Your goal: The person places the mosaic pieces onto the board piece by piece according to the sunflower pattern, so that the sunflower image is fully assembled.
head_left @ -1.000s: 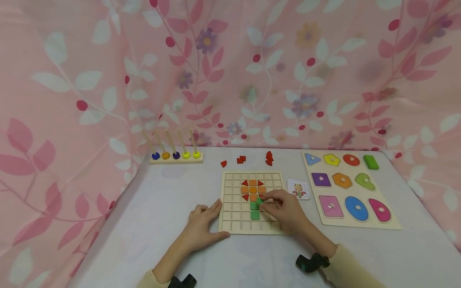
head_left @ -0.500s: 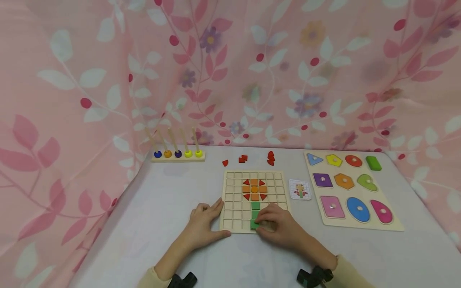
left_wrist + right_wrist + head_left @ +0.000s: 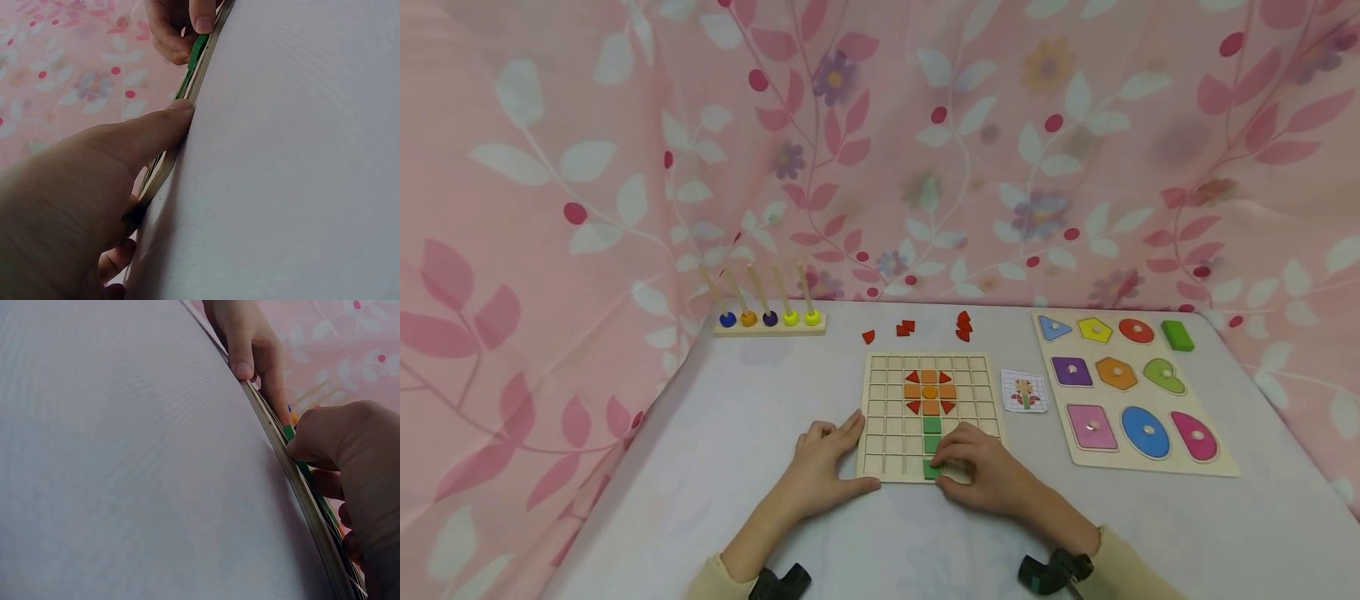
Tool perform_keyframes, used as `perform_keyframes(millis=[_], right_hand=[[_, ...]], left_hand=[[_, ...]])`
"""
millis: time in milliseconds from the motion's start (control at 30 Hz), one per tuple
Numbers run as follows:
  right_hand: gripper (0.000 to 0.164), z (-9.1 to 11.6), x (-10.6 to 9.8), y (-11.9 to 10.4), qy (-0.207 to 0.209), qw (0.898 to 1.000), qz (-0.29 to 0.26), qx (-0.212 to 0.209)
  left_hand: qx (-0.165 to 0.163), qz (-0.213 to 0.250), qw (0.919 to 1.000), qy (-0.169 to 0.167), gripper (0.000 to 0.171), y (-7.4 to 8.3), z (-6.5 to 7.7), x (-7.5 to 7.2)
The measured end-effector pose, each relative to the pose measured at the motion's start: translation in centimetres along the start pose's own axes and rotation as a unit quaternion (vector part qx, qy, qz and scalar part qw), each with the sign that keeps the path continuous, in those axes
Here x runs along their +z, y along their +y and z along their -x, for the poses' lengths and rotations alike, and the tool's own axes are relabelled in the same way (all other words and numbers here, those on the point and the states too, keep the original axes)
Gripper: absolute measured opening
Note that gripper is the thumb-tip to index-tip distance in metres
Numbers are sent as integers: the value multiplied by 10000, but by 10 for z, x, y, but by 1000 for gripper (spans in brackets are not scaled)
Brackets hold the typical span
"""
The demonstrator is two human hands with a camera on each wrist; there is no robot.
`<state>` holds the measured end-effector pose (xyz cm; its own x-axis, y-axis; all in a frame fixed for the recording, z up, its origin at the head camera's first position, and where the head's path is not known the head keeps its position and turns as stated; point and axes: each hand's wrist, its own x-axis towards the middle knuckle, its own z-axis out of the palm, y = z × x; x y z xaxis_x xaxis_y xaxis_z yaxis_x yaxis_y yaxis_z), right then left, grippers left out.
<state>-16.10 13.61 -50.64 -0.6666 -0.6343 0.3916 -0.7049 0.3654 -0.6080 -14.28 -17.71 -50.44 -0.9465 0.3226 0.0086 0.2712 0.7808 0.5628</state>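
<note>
In the head view, a wooden grid board (image 3: 880,417) holds an orange cross with a round orange centre piece (image 3: 929,392) and red corner pieces. Two green squares (image 3: 932,425) sit in a column below it. My right hand (image 3: 981,471) pinches another green square tile (image 3: 931,471) at the board's near edge; the left wrist view shows that green tile (image 3: 197,53) slightly tilted, standing above the board's surface. My left hand (image 3: 822,471) steadies the board's near left corner, fingers extended along the left side, thumb (image 3: 169,122) against the near edge.
A small pattern card (image 3: 1024,392) lies right of the board, beside a shape-puzzle board (image 3: 1127,461) with a green block (image 3: 1177,336). Behind are loose red pieces (image 3: 906,328) and a peg stand (image 3: 770,331) with coloured beads. A patterned pink curtain (image 3: 880,167) backs the table.
My right hand has moved nearer from the middle of the board to its near edge, where it pinches a green tile. A green piece now lies in the column's top cell. My left hand stays put.
</note>
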Motion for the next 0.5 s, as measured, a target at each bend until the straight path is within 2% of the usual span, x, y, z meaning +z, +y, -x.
perform_keyframes(millis=[333, 500], right_hand=[[23, -1, -1, -1, 1, 9998, 68, 185], [24, -1, -1, -2, 56, 9998, 154, 59]], left_hand=[[33, 19, 10000, -7, 100, 2, 1, -2], [21, 10, 10000, -14, 100, 1, 1, -2]])
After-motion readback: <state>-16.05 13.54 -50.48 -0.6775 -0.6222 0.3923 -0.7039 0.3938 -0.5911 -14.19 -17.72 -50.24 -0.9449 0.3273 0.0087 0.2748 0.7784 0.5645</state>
